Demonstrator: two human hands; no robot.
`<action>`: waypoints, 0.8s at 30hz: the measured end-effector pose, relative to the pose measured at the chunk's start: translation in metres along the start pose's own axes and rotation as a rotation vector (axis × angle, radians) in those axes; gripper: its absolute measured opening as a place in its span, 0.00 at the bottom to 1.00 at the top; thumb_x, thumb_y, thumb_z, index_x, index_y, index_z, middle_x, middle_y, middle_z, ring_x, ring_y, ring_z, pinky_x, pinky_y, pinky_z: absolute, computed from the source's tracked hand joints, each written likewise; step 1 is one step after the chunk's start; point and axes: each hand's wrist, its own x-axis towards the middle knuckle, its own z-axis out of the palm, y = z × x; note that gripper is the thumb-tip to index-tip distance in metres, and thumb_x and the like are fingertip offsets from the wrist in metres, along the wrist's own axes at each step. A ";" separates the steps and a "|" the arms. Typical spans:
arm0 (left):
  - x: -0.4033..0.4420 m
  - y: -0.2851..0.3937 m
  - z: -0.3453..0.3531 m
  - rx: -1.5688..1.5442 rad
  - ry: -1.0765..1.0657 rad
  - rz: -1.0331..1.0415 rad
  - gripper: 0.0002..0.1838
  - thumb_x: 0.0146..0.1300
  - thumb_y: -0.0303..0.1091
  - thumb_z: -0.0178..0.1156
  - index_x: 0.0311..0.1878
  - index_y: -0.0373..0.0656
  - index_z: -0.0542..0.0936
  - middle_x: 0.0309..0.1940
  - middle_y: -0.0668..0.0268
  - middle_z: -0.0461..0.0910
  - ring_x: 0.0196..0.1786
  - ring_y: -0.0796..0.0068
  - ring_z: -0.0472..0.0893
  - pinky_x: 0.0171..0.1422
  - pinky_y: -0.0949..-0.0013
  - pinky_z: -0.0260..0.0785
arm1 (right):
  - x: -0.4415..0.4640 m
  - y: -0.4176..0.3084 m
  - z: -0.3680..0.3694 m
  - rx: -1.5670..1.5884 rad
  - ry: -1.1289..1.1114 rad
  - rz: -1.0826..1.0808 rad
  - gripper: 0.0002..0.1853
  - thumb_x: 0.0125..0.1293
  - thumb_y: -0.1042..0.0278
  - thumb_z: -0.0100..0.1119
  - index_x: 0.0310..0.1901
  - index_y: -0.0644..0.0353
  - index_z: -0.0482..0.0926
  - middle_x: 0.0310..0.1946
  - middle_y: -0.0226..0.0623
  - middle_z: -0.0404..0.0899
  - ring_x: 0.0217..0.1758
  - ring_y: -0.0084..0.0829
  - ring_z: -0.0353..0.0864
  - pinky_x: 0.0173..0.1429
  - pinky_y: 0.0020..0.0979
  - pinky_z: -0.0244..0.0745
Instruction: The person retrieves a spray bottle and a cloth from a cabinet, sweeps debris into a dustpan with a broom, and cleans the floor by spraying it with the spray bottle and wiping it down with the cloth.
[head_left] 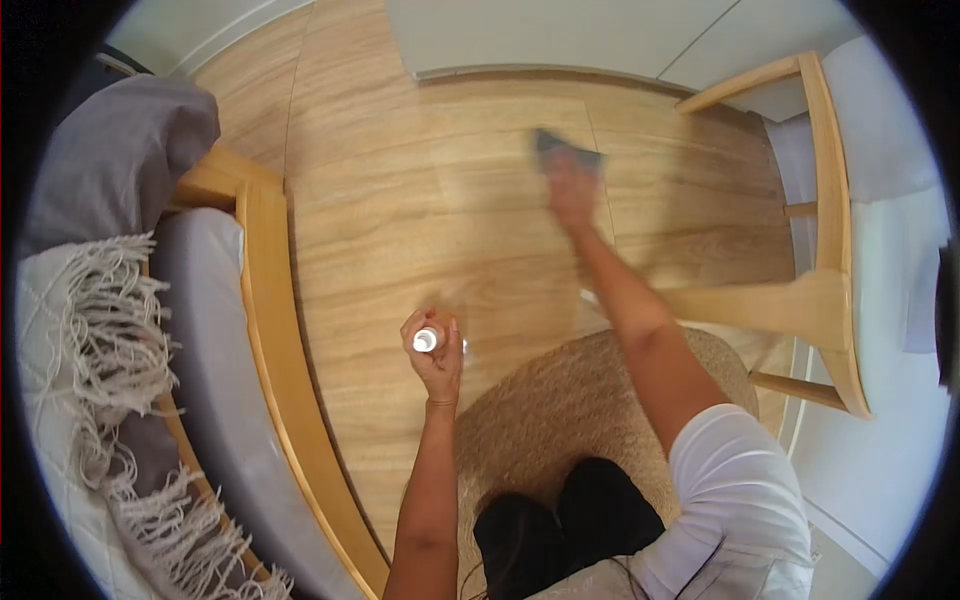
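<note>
Left hand (440, 368), seven o'clock, curled round bottle (424, 340); right hand (571, 196), one o'clock, blurred, openness unclear, on cloth (549, 144), apparently wiping floor (380, 200); next stroke wants cloth flat.

No text I can read. White-topped thing (425, 340) in my left hand (439, 370): no legible label. Grey cloth (553, 146) under my right hand (573, 195): blurred, no readable mark. Cabinet fronts (540, 38), floor (370, 210): no lettering seen.
</note>
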 end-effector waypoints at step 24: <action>0.006 -0.055 0.033 0.078 -0.101 -0.104 0.29 0.46 0.26 0.68 0.51 0.45 0.65 0.48 0.56 0.71 0.51 0.59 0.72 0.56 0.58 0.68 | 0.108 -0.156 0.079 0.280 -0.287 -0.592 0.21 0.66 0.60 0.46 0.61 0.43 0.71 0.62 0.31 0.68 0.68 0.41 0.61 0.72 0.54 0.46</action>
